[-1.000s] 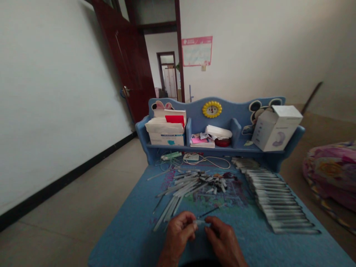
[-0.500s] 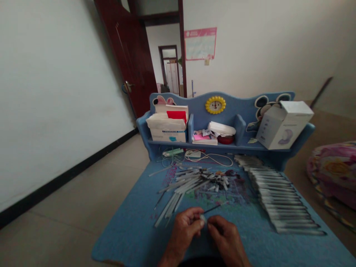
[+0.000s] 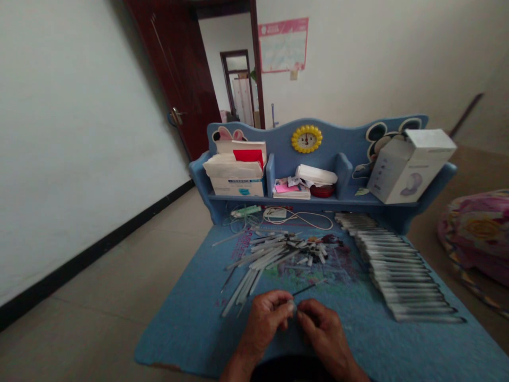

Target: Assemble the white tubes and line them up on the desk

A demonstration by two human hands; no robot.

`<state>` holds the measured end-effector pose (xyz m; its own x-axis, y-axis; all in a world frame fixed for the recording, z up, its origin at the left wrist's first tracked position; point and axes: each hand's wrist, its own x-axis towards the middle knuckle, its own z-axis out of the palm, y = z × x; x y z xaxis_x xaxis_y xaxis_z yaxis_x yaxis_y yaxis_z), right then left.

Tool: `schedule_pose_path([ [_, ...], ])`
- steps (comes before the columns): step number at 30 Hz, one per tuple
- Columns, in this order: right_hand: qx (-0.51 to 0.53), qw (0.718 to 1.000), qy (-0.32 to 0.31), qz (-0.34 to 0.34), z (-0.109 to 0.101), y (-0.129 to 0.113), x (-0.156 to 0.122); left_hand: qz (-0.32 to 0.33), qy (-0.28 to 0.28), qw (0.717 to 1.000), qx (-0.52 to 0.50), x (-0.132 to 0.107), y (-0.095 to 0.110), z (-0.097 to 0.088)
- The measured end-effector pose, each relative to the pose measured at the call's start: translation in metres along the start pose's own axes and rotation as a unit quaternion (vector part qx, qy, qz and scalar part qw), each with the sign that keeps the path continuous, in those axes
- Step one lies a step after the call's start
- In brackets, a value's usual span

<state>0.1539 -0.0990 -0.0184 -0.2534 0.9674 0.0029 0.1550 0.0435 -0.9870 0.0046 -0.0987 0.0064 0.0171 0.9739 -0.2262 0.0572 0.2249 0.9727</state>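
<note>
My left hand [image 3: 267,315] and my right hand [image 3: 321,326] meet over the near edge of the blue desk [image 3: 186,329]. Both pinch a small whitish pen part [image 3: 291,306] held between the fingertips. A thin dark refill [image 3: 309,288] lies on the desk just beyond my fingers. Farther back is a loose heap of pale pen barrels and small caps [image 3: 274,257]. Along the right side runs a neat row of finished pens [image 3: 401,270].
The desk's back shelf [image 3: 318,201] holds a paper-filled box [image 3: 237,178], booklets, a red bowl and a tilted white carton [image 3: 409,167]. A white cable [image 3: 298,217] lies under the shelf. A floral bundle [image 3: 477,233] sits at right; a dark red door [image 3: 175,79] stands open at left.
My hands have drawn closer together on the small part. The view has shifted down and a little sideways, so the desk sits higher in the picture.
</note>
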Motion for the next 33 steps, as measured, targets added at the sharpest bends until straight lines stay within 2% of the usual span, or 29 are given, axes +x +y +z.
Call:
schedule_pose_path([
  [11, 0.105, 0.994, -0.011, -0.008, -0.008, 0.0, 0.0, 0.037, -0.043, 0.993, 0.108, 0.009, 0.026, 0.013],
  [15, 0.117, 0.993, -0.006, -0.002, -0.009, 0.0, -0.001, 0.061, -0.02, 0.987, 0.147, 0.028, 0.036, 0.01],
  [17, 0.112, 0.994, -0.007, -0.004, -0.009, 0.001, -0.001, 0.078, 0.005, 0.974, 0.211, 0.043, 0.041, 0.011],
  [20, 0.108, 0.994, -0.007, -0.01, -0.009, 0.001, -0.001, 0.112, 0.027, 0.933, 0.342, 0.069, 0.046, 0.018],
  [25, 0.11, 0.994, -0.003, -0.021, -0.008, 0.004, 0.0, 0.136, 0.046, 0.893, 0.427, 0.101, 0.049, 0.038],
  [29, 0.126, 0.992, -0.005, -0.014, -0.007, 0.005, 0.0, 0.157, 0.031, 0.868, 0.469, 0.101, 0.056, 0.051],
  [33, 0.189, 0.982, 0.012, 0.009, -0.012, 0.005, 0.001, 0.162, -0.041, 0.861, 0.48, 0.086, 0.056, 0.044],
])
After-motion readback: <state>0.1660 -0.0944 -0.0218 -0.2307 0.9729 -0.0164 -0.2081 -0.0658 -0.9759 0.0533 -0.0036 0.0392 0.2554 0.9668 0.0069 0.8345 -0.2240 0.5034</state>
